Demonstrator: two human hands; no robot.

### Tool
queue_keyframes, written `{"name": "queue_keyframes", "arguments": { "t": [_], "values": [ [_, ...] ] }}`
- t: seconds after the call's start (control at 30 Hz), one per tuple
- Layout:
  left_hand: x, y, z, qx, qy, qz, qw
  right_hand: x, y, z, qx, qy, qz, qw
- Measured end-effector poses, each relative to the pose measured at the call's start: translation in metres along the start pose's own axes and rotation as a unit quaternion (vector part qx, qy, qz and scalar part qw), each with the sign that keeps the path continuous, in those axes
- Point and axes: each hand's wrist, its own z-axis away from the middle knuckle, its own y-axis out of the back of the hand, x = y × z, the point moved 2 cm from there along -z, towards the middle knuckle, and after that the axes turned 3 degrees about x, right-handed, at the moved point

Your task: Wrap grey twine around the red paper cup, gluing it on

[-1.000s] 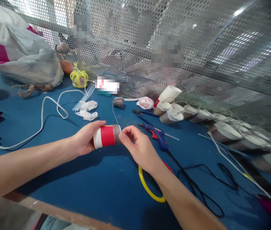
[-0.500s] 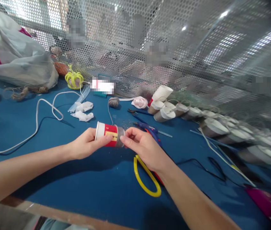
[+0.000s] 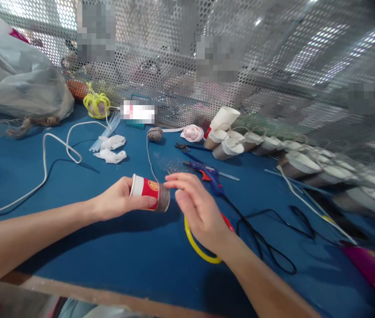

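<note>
Grip of the left hand [image 3: 116, 201] is clamped around a smooth red-and-white paper cup [image 3: 145, 187], tilted sideways above the blue surface [image 3: 134, 256], thumb along its wall. The right hand [image 3: 202, 210], fingers extended and thumb apart, hovers by the end wrapped in grey yarn [image 3: 164, 198], strand running to a round ball [image 3: 155, 134].

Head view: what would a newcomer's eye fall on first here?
Probably the red-and-white cup near the centre, sideways in the left hand, grey yarn around the end nearer the right hand. Then the yellow crown-shaped object at the back left, and the blue glue gun beyond the right hand.
</note>
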Motion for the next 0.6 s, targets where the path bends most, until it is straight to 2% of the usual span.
{"name": "queue_keyframes", "arguments": {
  "t": [0.17, 0.3, 0.37, 0.43, 0.5, 0.53, 0.57, 0.6],
  "values": [
    [-0.007, -0.003, 0.001, -0.010, 0.001, -0.020, 1.000, -0.005, -0.009, 0.005, -0.089, 0.000, 0.008, 0.996],
    [-0.010, -0.005, -0.001, -0.003, 0.008, -0.038, 0.999, -0.008, -0.016, 0.006, -0.132, 0.001, -0.009, 0.991],
    [-0.009, -0.005, -0.001, 0.022, 0.017, -0.042, 0.999, -0.008, -0.015, 0.004, -0.133, 0.000, -0.028, 0.991],
    [-0.007, -0.004, -0.001, 0.046, 0.028, -0.039, 0.998, -0.004, -0.006, -0.001, -0.097, -0.010, -0.024, 0.995],
    [-0.004, -0.004, -0.001, 0.061, 0.040, -0.030, 0.997, 0.009, 0.012, -0.009, -0.025, -0.083, 0.040, 0.995],
    [-0.004, -0.003, -0.001, 0.062, 0.042, -0.029, 0.997, 0.020, 0.023, -0.013, 0.010, -0.154, 0.097, 0.983],
    [-0.003, -0.003, -0.001, 0.065, 0.044, -0.030, 0.996, 0.034, 0.035, -0.015, 0.038, -0.253, 0.170, 0.952],
    [-0.003, -0.003, -0.001, 0.067, 0.046, -0.033, 0.996, 0.047, 0.045, -0.018, 0.050, -0.299, 0.206, 0.930]
  ]
}}
